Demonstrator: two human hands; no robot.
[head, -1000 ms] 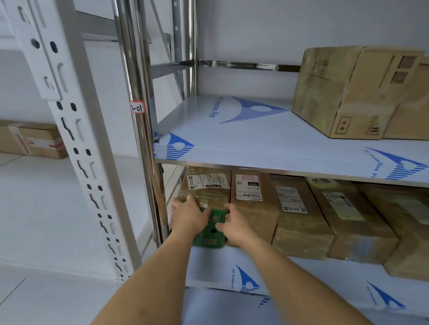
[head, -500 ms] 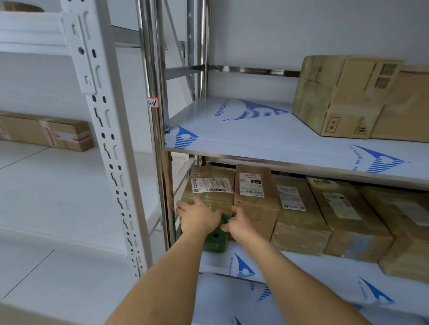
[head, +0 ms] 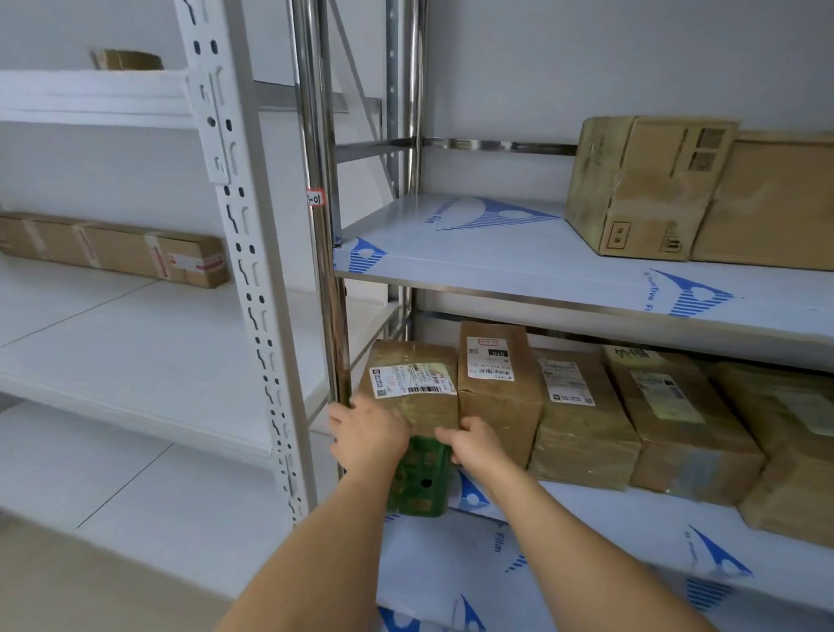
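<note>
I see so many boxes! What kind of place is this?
Probably a parcel storeroom or small warehouse. Metal racks hold rows of taped cardboard parcels with printed shipping labels, and a small numbered tag is stuck on a shiny post.

Left hand (head: 371, 435), right hand (head: 480, 449): bare; forearms bare to frame edge.

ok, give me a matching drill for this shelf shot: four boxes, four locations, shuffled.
Things:
1 green box
2 long flat carton
3 barcode-label parcel
4 large printed carton

Places:
A upper shelf, right rack
B left rack shelf
C on top of the stack, left hand and right hand touching it
D bottom of the stack, front of the lower shelf

Pairs: 1-D, 2-B, 3-C, 4-A.
</note>
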